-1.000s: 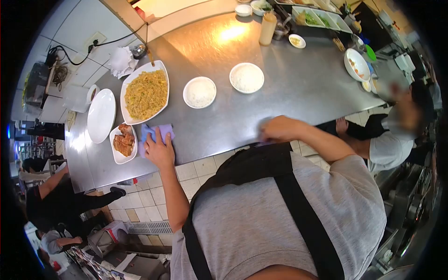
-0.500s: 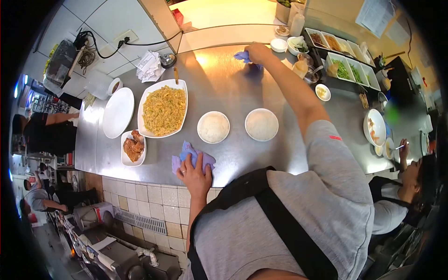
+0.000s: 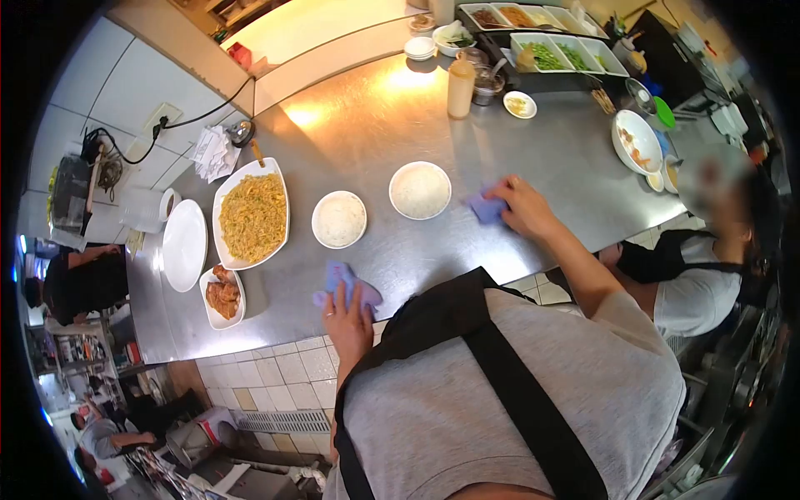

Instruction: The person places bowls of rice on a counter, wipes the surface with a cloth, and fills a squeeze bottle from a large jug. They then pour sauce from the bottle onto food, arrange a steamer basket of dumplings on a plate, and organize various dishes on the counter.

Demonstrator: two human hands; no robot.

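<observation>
Near the counter's front edge, my left hand (image 3: 348, 327) lies with spread fingers on a crumpled purple cloth (image 3: 339, 275). Its fingers press on the cloth rather than wrapping round it. To the right, my right hand (image 3: 527, 210) grips a second purple cloth (image 3: 483, 208) against the steel counter (image 3: 367, 125). Between and beyond my hands stand two white bowls of rice, one on the left (image 3: 340, 220) and one on the right (image 3: 420, 190). The right bowl is nearest to my right hand, with a gap between them.
Left are a dish of fried rice (image 3: 252, 218), a bowl of browned meat (image 3: 222, 298) and an oval plate (image 3: 184, 246). A squeeze bottle (image 3: 460, 87), small dish (image 3: 520, 105) and topping trays (image 3: 571, 55) stand at the back right. A co-worker (image 3: 696, 275) is at the right.
My right hand has come from the counter's far side back toward me and to the right, bringing its cloth. My left hand stays on its cloth. The view has turned.
</observation>
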